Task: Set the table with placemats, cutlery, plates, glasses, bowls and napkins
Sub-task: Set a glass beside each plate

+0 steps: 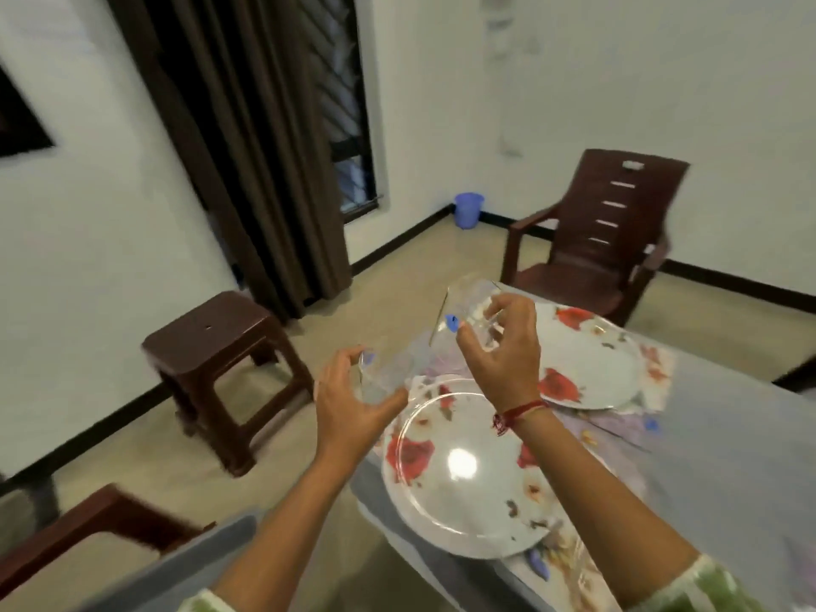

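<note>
My left hand (353, 404) grips a clear drinking glass (388, 375) held above the table's left corner. My right hand (503, 346) holds a second clear glass (468, 309) higher up, over the far placemat. Two white plates with red flowers lie on floral placemats: a near plate (463, 479) and a far plate (591, 360). A clear glass plate or bowl (424, 439) appears to sit on the near plate; its shape is blurred. The grey-clothed table (728, 457) carries them all.
A dark brown stool (225, 360) stands left of the table. A brown plastic chair (605, 231) stands at the table's far end, another chair (88, 536) at the lower left. A blue bucket (468, 209) sits in the corner beside the curtain (247, 139).
</note>
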